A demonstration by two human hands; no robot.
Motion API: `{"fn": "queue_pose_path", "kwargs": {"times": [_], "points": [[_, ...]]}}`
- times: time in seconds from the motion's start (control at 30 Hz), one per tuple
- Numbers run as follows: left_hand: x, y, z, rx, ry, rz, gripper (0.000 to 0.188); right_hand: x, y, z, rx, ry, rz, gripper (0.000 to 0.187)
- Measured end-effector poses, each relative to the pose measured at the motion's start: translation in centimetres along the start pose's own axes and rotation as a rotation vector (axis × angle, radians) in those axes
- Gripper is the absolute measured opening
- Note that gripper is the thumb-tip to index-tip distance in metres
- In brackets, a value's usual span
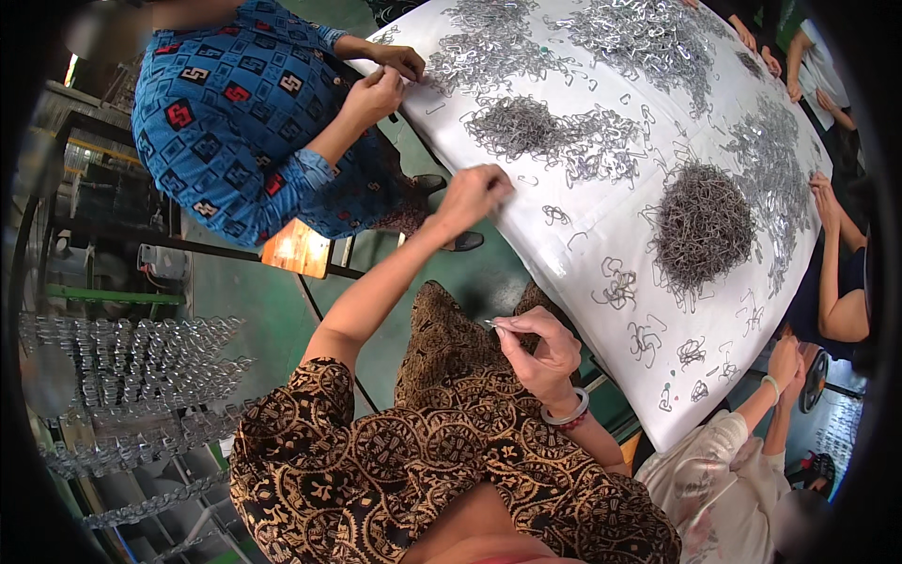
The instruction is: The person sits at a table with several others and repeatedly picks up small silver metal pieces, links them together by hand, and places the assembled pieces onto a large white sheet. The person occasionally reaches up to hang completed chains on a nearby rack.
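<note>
My right hand (542, 353) is in front of my body, beside the near edge of the table. Its thumb and forefinger pinch a small shiny metal piece (491, 324), whose exact shape is too small to make out. My left hand (473, 199) reaches over the left edge of the white-covered table (601, 226). Its fingers are bent and smeared by motion, so whether they hold anything is unclear. Just past them lie a single wire piece (528, 180) and a small cluster of bent wire hooks (555, 215).
A large heap of dark wire hooks (705, 226) and a smaller heap (515, 126) lie among shiny metal links (770, 169). A person in a blue patterned shirt (235, 113) works at the left; others line the far and right sides. Racks of hanging metal parts (141, 367) stand lower left.
</note>
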State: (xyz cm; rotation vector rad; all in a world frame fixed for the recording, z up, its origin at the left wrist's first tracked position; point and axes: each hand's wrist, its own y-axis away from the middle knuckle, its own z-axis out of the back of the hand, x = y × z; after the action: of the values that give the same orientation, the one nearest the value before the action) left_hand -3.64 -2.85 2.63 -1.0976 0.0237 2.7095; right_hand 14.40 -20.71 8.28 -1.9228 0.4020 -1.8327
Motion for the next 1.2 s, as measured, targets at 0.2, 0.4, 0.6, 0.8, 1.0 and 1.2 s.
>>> {"fn": "queue_pose_path", "kwargs": {"times": [0.2, 0.4, 0.6, 0.8, 1.0, 1.2], "points": [[4.4, -4.0, 0.3, -0.204, -0.165, -0.207, 0.013, -0.2, -0.5, -0.6, -0.002, 0.02, -0.058, 0.028], [4.2, -6.2, -1.0, -0.089, -0.5, -0.234, 0.012, -0.7, -1.8, -0.6, -0.009, 0.044, -0.087, 0.028], [4.2, -6.9, -0.3, -0.242, -0.497, -0.211, 0.013, -1.6, -2.5, -0.6, -0.053, 0.005, -0.093, 0.027], [4.3, -6.2, 1.5, -0.221, -0.242, -0.023, 0.013, -2.2, -3.2, -1.5, -0.091, -0.059, -0.139, 0.028], [-0.2, 1.1, 3.8, -0.161, 0.43, 0.115, 0.021, -3.7, -3.0, -2.1, -0.164, -0.072, -0.369, 0.027], [-5.7, 11.6, 5.2, -0.12, 0.735, -0.012, 0.011, -4.2, -2.8, -2.3, -0.273, -0.078, -0.49, 0.03]]}}
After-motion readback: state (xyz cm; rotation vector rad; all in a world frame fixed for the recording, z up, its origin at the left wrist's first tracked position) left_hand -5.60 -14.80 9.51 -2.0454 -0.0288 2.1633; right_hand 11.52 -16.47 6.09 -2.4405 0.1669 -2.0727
